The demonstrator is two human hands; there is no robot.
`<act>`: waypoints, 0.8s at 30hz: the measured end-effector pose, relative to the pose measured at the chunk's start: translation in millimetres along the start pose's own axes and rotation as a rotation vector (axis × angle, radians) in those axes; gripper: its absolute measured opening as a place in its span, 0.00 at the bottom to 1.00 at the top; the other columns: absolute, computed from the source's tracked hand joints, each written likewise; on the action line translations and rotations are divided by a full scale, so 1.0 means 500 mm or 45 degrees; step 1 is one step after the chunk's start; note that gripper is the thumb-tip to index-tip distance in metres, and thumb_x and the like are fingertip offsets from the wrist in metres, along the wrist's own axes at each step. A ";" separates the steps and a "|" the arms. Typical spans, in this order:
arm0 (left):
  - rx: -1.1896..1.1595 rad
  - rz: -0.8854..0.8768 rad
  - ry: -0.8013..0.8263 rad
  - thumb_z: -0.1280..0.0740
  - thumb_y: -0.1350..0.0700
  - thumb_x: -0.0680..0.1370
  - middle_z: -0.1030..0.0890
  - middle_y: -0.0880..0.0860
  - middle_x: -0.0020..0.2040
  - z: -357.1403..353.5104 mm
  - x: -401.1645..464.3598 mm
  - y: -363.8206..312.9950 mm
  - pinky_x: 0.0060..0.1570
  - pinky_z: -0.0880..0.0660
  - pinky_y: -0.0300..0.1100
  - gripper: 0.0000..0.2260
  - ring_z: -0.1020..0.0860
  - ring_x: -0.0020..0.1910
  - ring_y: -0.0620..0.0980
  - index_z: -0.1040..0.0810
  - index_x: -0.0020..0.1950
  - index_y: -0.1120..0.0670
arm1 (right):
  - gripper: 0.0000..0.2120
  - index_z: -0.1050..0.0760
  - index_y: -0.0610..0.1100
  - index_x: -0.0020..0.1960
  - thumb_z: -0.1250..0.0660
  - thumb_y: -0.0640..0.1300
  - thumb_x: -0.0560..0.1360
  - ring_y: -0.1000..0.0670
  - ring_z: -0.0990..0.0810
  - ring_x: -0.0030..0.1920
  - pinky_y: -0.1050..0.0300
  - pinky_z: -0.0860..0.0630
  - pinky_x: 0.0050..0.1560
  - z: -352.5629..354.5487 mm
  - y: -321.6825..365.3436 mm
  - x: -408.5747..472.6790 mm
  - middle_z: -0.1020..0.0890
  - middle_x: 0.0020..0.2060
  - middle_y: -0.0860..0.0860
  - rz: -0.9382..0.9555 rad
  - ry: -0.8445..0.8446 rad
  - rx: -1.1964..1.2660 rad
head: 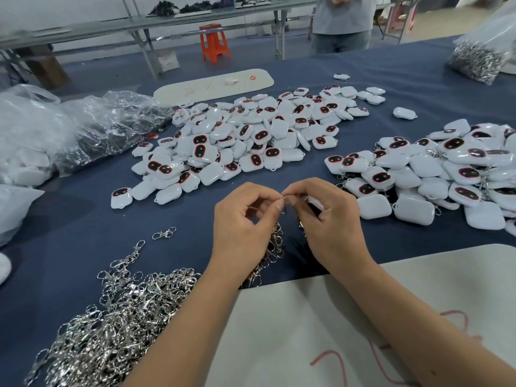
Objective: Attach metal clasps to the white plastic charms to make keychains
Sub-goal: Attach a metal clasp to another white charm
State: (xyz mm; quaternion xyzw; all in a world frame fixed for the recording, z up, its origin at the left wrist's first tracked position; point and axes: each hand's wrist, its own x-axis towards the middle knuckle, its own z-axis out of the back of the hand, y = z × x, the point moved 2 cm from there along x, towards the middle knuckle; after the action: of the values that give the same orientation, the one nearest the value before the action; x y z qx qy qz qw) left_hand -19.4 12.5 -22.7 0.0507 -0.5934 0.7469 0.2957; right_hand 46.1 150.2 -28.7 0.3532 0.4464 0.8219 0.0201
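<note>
Near surface's front edge: left hand [245, 216] grip pinches a clasp [284, 202]; right hand [326, 216] grip curls round a charm [314, 203]. Best: steady the charm, spread the ring slightly, thread its loop fully.

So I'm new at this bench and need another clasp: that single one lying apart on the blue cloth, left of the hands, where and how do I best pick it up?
Probably pinch the lone clasp across its narrow middle, between hook and ring, coming straight down from above. It lies flat on the blue cloth, apart from the clasp pile, so nothing snags. The left hand is nearer.
</note>
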 end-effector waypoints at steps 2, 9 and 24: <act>-0.020 0.012 0.035 0.28 0.65 0.77 0.17 0.47 0.40 0.002 0.001 0.002 0.43 0.26 0.35 0.09 0.21 0.40 0.46 0.17 0.43 0.50 | 0.06 0.16 0.42 0.48 0.29 0.33 0.79 0.51 0.18 0.43 0.59 0.23 0.46 -0.001 -0.001 0.000 0.17 0.40 0.54 -0.019 0.018 0.023; -0.032 0.058 0.098 0.30 0.63 0.79 0.19 0.47 0.38 0.003 0.002 0.008 0.44 0.23 0.48 0.10 0.21 0.40 0.50 0.18 0.44 0.48 | 0.07 0.16 0.42 0.48 0.29 0.32 0.79 0.54 0.20 0.40 0.65 0.27 0.44 -0.002 -0.001 0.000 0.19 0.37 0.60 -0.113 0.061 0.139; 0.191 -0.089 0.031 0.35 0.62 0.82 0.22 0.43 0.38 -0.005 0.000 0.009 0.41 0.31 0.31 0.09 0.23 0.40 0.46 0.23 0.46 0.50 | 0.06 0.17 0.42 0.47 0.29 0.33 0.79 0.53 0.20 0.39 0.62 0.26 0.44 -0.003 0.000 0.001 0.18 0.38 0.57 -0.057 0.026 0.127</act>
State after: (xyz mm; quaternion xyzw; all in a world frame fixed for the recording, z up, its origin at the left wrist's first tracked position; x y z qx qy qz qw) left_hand -20.7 14.3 -27.4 0.0845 -0.5301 0.7789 0.3242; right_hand 45.0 149.5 -29.1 0.3353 0.4947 0.8016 0.0165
